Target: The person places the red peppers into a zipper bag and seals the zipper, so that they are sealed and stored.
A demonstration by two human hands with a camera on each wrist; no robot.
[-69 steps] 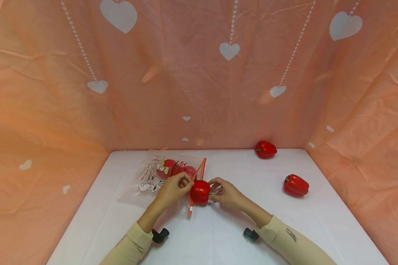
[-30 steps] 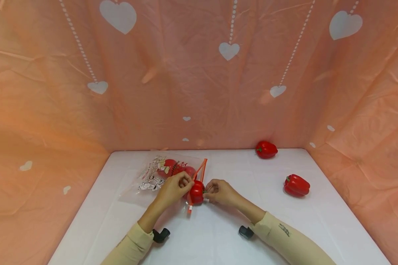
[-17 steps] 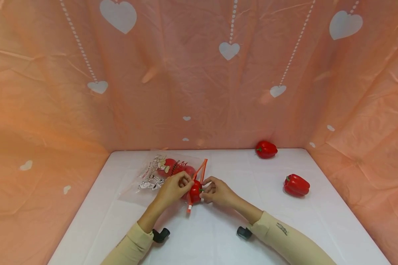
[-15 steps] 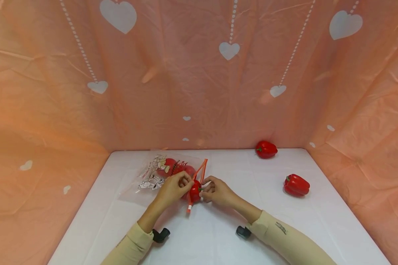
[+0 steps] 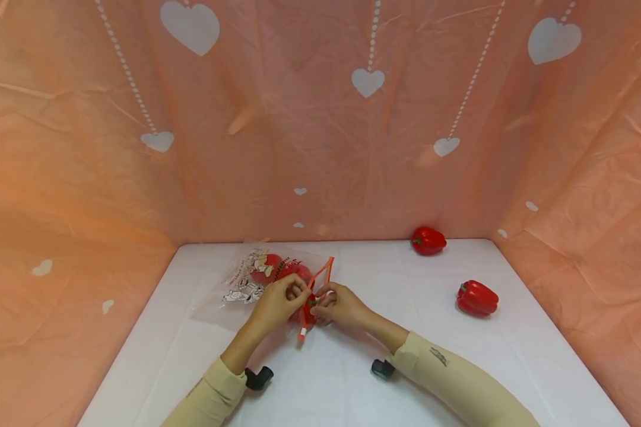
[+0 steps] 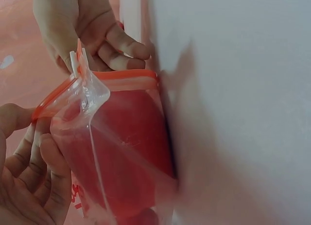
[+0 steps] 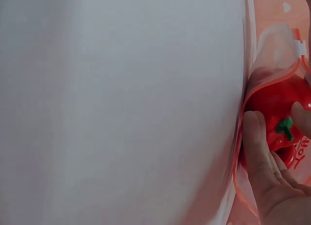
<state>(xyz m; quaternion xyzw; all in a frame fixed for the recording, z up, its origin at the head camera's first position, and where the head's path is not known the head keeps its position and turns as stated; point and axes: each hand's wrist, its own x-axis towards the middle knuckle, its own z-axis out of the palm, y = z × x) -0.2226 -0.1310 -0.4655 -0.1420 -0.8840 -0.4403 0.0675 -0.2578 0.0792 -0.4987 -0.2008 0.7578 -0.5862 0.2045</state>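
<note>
My left hand [image 5: 278, 302] pinches the orange-edged rim of a clear printed zip bag [image 5: 219, 305] lying on the table. A red bell pepper [image 5: 309, 312] sits in the bag's mouth, its green stem facing my right hand [image 5: 343, 306]. In the right wrist view, fairly straight fingers [image 7: 260, 152] press against the stem end of the pepper [image 7: 277, 96], with the thumb across the stem. Seen from the left wrist, the pepper [image 6: 121, 152] is inside the clear plastic. More red rounded things [image 5: 267, 267] lie deeper in the bag, partly behind its print.
Two more red bell peppers lie to the right: one pepper [image 5: 428, 241] by the back edge, another pepper [image 5: 477, 298] nearer. A white table [image 5: 406, 273] carries everything. An orange curtain [image 5: 320, 148] with white hearts rises behind and at both sides.
My right hand has moved left, pushing the pepper from outside the bag's mouth into it; the pepper's stem has turned into view. My left hand keeps its pinch on the rim.
</note>
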